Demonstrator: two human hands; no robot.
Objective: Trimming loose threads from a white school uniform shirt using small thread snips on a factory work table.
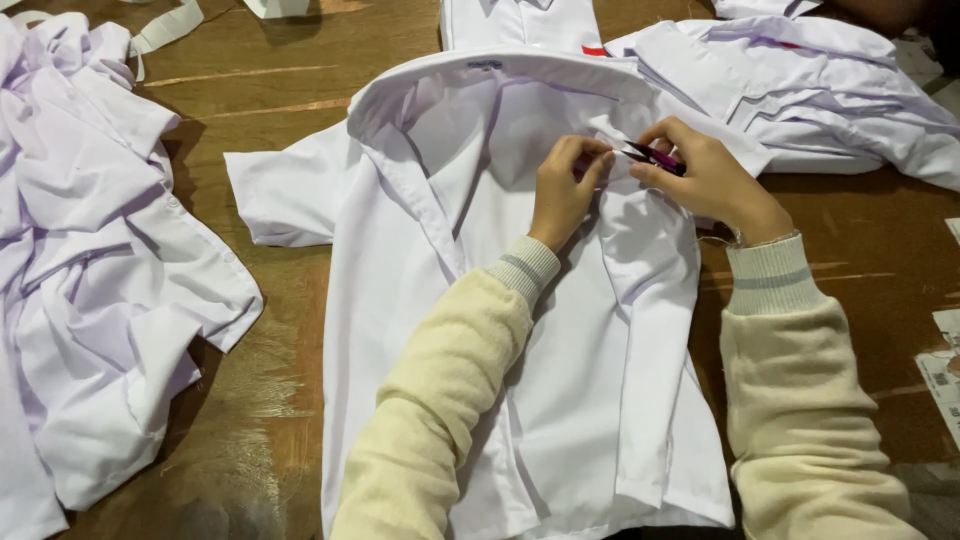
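Lower hem of the open white shirt [560, 400] cut off by the bottom edge, and partly covered by both cream sleeves. Blades of the small purple-handled snips [655, 156] mostly buried under the right hand [705, 180]; open or closed, impossible to tell. Fabric pinched under the left hand [565, 185] hidden by its fingers. Crumpled white heap [90, 270] running off the left edge. Folded shirts [800, 90] cropped at the top and right. Paper tags [945, 380] sliced by the right edge, print too small to make out.
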